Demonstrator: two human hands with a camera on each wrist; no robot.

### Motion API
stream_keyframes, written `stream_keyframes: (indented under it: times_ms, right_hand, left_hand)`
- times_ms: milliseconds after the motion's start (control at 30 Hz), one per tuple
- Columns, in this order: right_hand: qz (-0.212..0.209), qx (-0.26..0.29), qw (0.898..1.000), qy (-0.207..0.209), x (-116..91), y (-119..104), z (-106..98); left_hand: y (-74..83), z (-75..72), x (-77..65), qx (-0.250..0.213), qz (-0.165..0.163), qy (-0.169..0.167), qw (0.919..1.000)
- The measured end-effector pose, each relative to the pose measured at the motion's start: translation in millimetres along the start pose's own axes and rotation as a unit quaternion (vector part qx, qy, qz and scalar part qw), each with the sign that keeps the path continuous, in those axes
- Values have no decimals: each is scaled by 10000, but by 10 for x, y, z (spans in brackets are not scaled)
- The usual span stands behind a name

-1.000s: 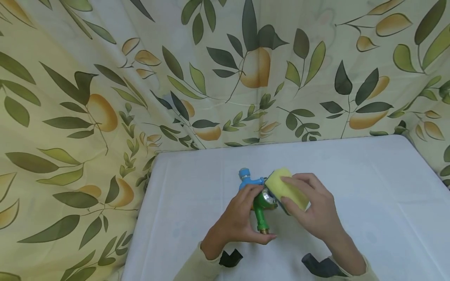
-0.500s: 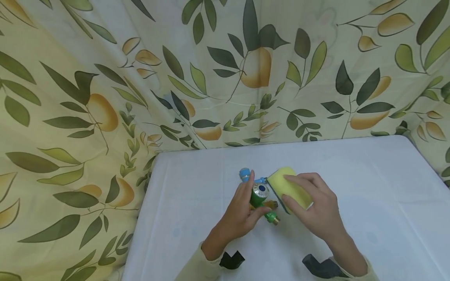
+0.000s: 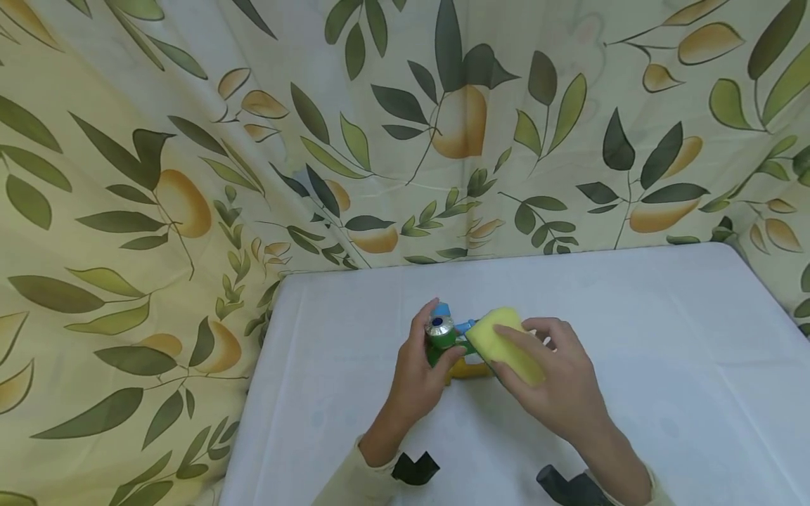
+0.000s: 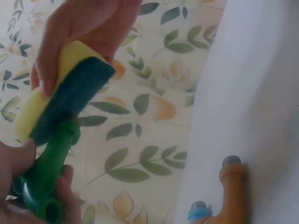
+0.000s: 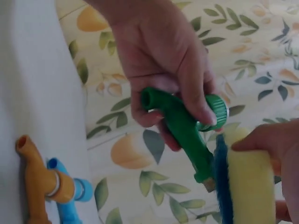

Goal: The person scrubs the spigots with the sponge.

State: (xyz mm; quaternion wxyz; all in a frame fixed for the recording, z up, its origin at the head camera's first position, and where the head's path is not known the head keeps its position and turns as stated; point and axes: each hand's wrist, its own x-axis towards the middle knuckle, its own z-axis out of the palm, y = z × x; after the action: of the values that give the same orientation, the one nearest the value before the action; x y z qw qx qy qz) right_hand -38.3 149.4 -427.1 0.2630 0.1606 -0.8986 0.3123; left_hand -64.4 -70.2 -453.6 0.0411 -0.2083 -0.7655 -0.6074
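Observation:
My left hand (image 3: 414,383) grips a green faucet tap (image 5: 184,128) above the table, thumb near its knob (image 5: 218,112). The knob's silver top faces up in the head view. My right hand (image 3: 563,390) pinches a yellow sponge (image 3: 506,344) with a dark blue-green scouring pad (image 4: 77,93). This pad lies against the green tap's threaded end in the left wrist view; in the right wrist view, whether they touch is hard to tell. Below, a yellow-orange tap (image 5: 39,186) and a blue tap (image 5: 67,210) lie side by side on the table.
A white cloth covers the table (image 3: 664,351). Behind and to the left hangs a curtain (image 3: 405,140) printed with leaves and fruit. Dark straps (image 3: 414,468) sit at both wrists, next to pale sleeves.
My left hand has turned the green tap, so its outlet no longer points toward me, and shifted it left and up. The sponge has followed slightly left, exposing the yellow-orange tap.

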Motion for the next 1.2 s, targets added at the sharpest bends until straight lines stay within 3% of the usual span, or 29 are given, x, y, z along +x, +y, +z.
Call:
stream_keyframes:
  times_ms: [100, 167, 300, 400, 500, 567, 700, 833, 967, 1100, 1200]
  right_hand:
    - [-173, -281, 9991, 248, 23, 3, 42]
    - [-167, -326, 9985, 397, 25, 4, 64]
    - [-369, -274, 9977, 494, 10, 10, 106]
    - [-337, -313, 9967, 663, 26, 42, 138]
    - [-185, -306, 9962, 791, 25, 62, 150]
    - [-400, -137, 9959, 802, 16, 62, 162]
    - [-731, -78, 9939, 823, 23, 104, 191]
    - [-562, -49, 9942, 920, 23, 141, 207]
    - [-630, 35, 9959, 654, 6, 150, 207]
    - [-182, -33, 9973, 715, 19, 165, 189]
    - [-295, 138, 9978, 570, 20, 164, 177]
  left_hand:
    - [-8, 5, -8, 261, 314, -214, 9989]
    - [-14, 12, -10, 475, 608, -180, 9969]
    - [-13, 18, 4, 1032, 1388, 304, 9845]
    - [-13, 13, 12, 1280, 1699, 687, 9747]
    - [-24, 7, 7, 1290, 1708, 936, 9723]
    - [-39, 0, -1, 1099, 1651, 998, 9750]
    - [-39, -15, -1, 604, 1432, 948, 9833]
    - [-25, -25, -3, 241, 968, 879, 9911]
    - [-20, -31, -15, 297, 799, 834, 9929]
    - [-13, -23, -23, 1078, 1146, 844, 9839]
    - [-11, -26, -21, 1858, 1825, 742, 9626]
